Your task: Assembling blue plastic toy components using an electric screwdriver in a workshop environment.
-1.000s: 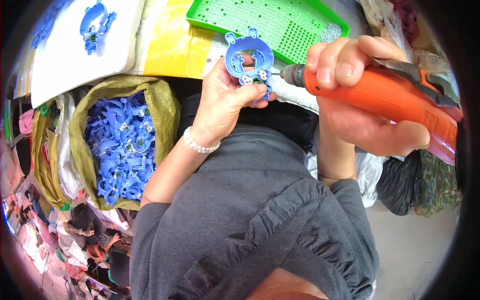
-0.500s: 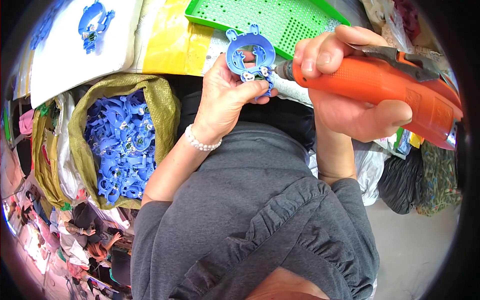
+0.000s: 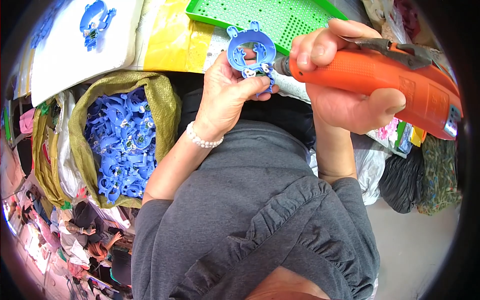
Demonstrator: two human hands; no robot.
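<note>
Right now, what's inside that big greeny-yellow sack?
Looking into the open sack, you can see a jumbled heap of blue plastic parts. Only the top ones show; whatever lies deeper is covered, and the bottom is hidden too.

Blue part (image 3: 251, 37) in L hand (image 3: 225, 95): hard plastic, smooth, semi-gloss from where I'm standing. Orange driver (image 3: 365, 75) in R hand (image 3: 336, 105): mostly matt plastic w/ a fine-textured patch nr the fingers; lever (image 3: 412, 56) on top dark, scuffed, metal-looking. Tray (image 3: 260, 22) beyond the grip: glossy green plastic, perforated. Board (image 3: 60, 65), far L of grip: white, smooth, slt sheen. Yellow strip (image 3: 177, 50) betw. them: shiny, creased. Sack (image 3: 170, 100) L of grip: coarse woven plastic. Bracelet (image 3: 202, 142) just below L hand: glossy, pearly beads. Top (image 3: 240, 200) below grip: matt grey cloth, ruffled.
</note>
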